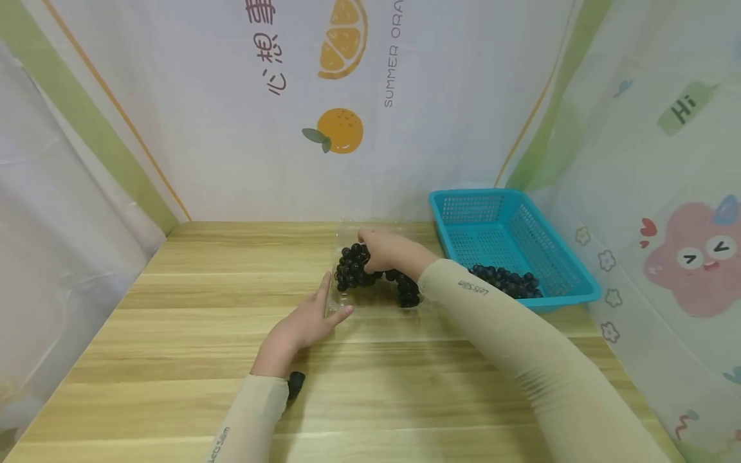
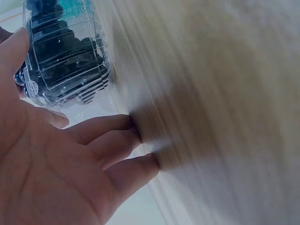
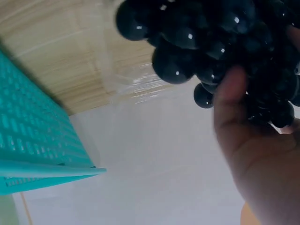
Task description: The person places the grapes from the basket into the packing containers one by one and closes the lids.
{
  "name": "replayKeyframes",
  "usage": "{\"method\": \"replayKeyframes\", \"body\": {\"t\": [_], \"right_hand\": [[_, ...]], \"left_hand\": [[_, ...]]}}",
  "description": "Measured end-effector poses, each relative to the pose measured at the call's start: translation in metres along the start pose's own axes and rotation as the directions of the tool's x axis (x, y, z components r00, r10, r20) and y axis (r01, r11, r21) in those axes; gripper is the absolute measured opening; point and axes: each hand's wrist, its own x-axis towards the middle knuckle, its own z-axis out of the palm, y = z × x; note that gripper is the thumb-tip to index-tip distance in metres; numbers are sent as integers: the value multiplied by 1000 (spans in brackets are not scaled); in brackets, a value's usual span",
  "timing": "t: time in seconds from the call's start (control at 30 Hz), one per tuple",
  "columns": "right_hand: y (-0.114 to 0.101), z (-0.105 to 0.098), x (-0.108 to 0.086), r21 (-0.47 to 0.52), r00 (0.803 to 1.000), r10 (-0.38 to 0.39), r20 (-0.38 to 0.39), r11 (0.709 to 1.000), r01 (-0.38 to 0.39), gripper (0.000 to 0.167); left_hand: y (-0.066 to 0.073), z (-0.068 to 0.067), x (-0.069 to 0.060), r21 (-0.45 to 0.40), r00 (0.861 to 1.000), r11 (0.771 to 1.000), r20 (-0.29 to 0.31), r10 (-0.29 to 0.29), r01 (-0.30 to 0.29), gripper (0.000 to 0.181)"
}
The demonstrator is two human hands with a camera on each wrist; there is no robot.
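Observation:
A bunch of dark grapes (image 1: 352,266) is in my right hand (image 1: 389,251), over a clear plastic container (image 1: 365,307). Close up in the right wrist view, the thumb presses against the round grapes (image 3: 183,28). More dark grapes (image 1: 408,292) show in the container, right of the held part. My left hand (image 1: 307,321) lies at the container's near left corner, fingers spread. Seen from the left wrist, that hand (image 2: 56,154) has its fingertips on the tabletop and its thumb beside the ribbed clear wall (image 2: 70,70).
A blue perforated basket (image 1: 556,244) stands at the back right, with more dark grapes (image 1: 506,281) at its near end. Behind the wooden table (image 1: 231,276) hangs a white printed curtain (image 1: 231,161). Another printed curtain (image 1: 625,270) borders the right side.

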Motion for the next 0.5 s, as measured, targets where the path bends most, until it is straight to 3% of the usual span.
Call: {"method": "replayKeyframes", "body": {"t": [0.13, 0.23, 0.37, 0.5], "right_hand": [[2, 1, -5, -60, 1000, 24, 4, 998, -23, 92], [-2, -5, -14, -108, 999, 38, 7, 994, -37, 96], [-13, -16, -25, -198, 1000, 23, -14, 980, -25, 87], [-27, -19, -30, -273, 998, -60, -34, 961, 48, 69]], "left_hand": [[0, 1, 1, 8, 1000, 1000, 0, -1, 1, 102], [0, 2, 1, 15, 1000, 1000, 0, -5, 5, 102], [1, 1, 0, 12, 1000, 1000, 8, -14, 14, 101], [3, 0, -1, 6, 1000, 1000, 11, -18, 18, 101]]}}
